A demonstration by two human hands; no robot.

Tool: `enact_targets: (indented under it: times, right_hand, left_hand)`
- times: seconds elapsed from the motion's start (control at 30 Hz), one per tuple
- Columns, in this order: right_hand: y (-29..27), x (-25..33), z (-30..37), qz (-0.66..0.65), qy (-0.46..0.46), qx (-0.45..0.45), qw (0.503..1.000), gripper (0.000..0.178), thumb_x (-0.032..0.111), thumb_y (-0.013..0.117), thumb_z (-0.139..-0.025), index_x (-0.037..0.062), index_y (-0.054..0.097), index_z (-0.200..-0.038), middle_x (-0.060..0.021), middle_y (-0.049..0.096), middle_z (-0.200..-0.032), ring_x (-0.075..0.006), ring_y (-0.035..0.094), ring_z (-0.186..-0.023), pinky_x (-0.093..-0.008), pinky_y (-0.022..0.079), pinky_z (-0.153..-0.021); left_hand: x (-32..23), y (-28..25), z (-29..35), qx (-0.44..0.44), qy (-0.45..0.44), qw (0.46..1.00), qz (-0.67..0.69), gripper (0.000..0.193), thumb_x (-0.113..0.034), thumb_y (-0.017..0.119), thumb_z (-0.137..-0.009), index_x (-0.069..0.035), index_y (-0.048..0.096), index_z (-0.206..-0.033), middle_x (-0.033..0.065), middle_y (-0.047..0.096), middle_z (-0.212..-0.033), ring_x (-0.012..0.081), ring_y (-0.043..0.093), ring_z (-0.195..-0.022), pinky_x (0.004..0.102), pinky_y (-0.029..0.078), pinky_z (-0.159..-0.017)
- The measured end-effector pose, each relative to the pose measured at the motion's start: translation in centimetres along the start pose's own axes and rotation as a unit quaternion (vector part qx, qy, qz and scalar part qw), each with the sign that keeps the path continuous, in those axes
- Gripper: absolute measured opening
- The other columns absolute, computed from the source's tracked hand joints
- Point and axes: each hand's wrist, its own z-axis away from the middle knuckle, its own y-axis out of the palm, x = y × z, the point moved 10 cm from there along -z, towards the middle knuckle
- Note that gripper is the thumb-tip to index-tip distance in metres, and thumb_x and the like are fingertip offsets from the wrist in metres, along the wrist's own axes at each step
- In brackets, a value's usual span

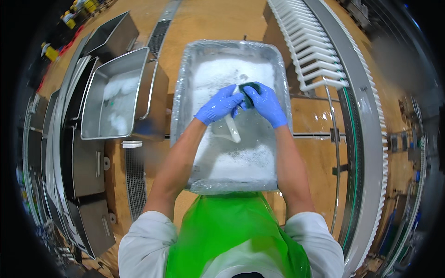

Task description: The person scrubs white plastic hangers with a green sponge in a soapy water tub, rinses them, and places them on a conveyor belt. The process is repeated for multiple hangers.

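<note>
Over a plastic-lined tub (pixel 182 88) of soapy water, both my blue-gloved hands meet near the middle. My left hand (pixel 219 106) is closed around a white angled plastic piece (pixel 233 129), whose lower end slants down toward me above the water. The piece's upper part is mostly covered by my fingers. In my right hand (pixel 269 105) is a dark green scouring pad (pixel 245 98), pressed against the upper part of the piece. White suds (pixel 232 167) float at the near and far ends of the tub.
To the left stands a metal bin (pixel 126 134) with suds inside, among other steel bins. A conveyor frame (pixel 366 120) runs along the right, carrying a row of similar white angled bars (pixel 320 58). A floor drain grate (pixel 136 185) lies left of the tub.
</note>
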Motion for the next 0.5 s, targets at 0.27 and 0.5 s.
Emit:
enact_targets:
  times: [0.27,0.5]
  right_hand:
    - [3.8,-2.3,2.3,-0.316,0.227,0.123,0.913,0.044,0.046,0.056,-0.093,0.0016,0.061,-0.096,-0.0045,0.057,-0.07,-0.0134,0.056,-0.054,-0.0318,0.059,-0.05]
    - [0.9,-5.6,-0.4,-0.14,0.142,0.005,0.98,0.031,0.032,0.058,-0.094,0.0007,0.059,-0.094,-0.0026,0.055,-0.067,-0.012,0.055,-0.052,-0.0285,0.055,-0.048]
  left_hand:
    - [-1.2,0.8,0.5,-0.011,-0.034,0.998,-0.059,0.031,-0.033,0.055,-0.095,-0.004,0.06,-0.101,0.005,0.061,-0.075,0.0089,0.055,-0.062,0.0245,0.047,-0.057]
    - [-3.7,1.3,0.7,-0.032,-0.004,0.968,-0.25,0.037,-0.039,0.052,-0.095,-0.003,0.061,-0.096,0.0044,0.055,-0.064,0.0109,0.053,-0.059,0.0265,0.045,-0.058]
